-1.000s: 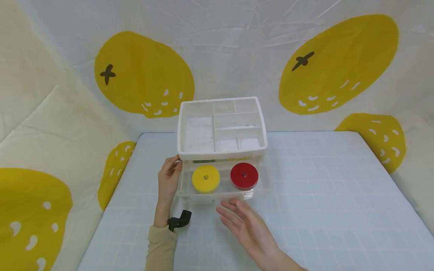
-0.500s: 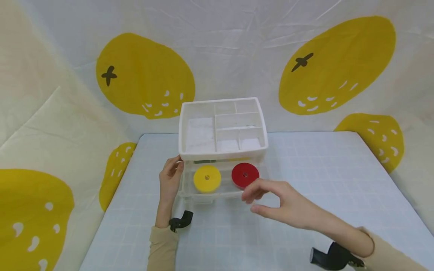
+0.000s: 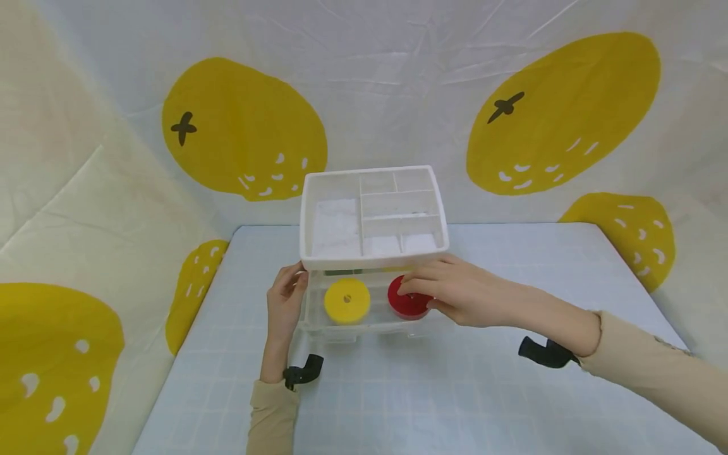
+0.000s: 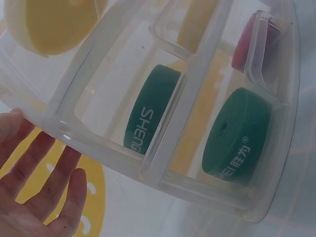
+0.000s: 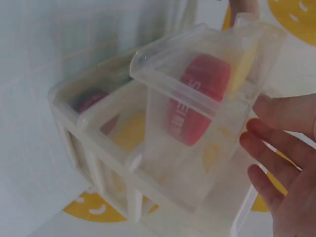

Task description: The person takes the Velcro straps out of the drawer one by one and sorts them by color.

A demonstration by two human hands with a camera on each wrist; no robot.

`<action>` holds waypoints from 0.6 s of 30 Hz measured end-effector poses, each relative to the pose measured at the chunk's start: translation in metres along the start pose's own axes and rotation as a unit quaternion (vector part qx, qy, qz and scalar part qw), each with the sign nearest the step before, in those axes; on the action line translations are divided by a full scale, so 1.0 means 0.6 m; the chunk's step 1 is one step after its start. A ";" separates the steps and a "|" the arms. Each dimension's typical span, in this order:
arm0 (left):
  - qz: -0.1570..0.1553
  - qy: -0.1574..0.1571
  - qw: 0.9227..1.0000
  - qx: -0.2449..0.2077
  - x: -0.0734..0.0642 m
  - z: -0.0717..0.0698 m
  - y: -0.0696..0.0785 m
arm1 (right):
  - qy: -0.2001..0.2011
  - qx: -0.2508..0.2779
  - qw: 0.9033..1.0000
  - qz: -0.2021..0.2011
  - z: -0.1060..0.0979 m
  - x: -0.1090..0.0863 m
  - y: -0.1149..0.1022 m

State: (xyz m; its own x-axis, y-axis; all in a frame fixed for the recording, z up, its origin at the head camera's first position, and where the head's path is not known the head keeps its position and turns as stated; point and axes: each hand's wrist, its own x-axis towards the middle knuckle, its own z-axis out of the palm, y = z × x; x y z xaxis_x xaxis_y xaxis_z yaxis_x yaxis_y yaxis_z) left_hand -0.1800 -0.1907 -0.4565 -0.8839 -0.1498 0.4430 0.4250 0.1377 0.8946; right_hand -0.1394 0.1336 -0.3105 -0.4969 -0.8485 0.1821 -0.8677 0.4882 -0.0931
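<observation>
A clear drawer point(image 3: 378, 328) stands pulled out from under a white organizer point(image 3: 372, 261). In it lie a yellow tape roll point(image 3: 347, 301) and a red tape roll point(image 3: 406, 309). My right hand point(image 3: 461, 289) reaches over the red roll from the right, its bent fingertips covering part of the top. In the right wrist view those fingers are loosely spread beside the clear drawer wall, with no firm grip visible. My left hand point(image 3: 284, 297) rests against the organizer's left side. Its fingers point(image 4: 57, 173) look relaxed in the left wrist view.
The organizer's top is divided into several compartments. Lower in its body, green rolls point(image 4: 237, 138) and a red roll point(image 4: 249, 44) show through the sides. It stands on a pale checked tablecloth point(image 3: 546, 284), before a curtain point(image 3: 392, 95) printed with yellow fruit.
My right hand has moved from in front of the drawer, swung out to the right, and come in over the red roll. My left hand has stayed at the organizer's left side.
</observation>
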 end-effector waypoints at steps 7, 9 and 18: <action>-0.008 0.002 1.000 -0.003 -0.001 0.000 0.000 | -0.078 -0.037 0.996 -0.018 0.016 0.022 0.013; -0.009 0.000 1.000 -0.001 -0.001 -0.001 -0.002 | -0.093 -0.039 0.995 -0.012 0.019 0.026 0.014; -0.023 -0.003 1.000 0.006 -0.002 0.005 0.032 | -0.144 -0.040 0.989 0.012 0.021 0.038 0.014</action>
State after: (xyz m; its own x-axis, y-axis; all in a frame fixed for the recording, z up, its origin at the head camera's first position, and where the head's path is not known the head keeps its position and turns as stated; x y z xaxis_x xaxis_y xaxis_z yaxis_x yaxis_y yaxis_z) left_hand -0.1715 -0.1849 -0.4399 -0.9037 -0.1501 0.4009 0.3814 0.1430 0.9133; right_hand -0.1581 0.1159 -0.3193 -0.5088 -0.8543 -0.1060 -0.8583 0.5129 -0.0146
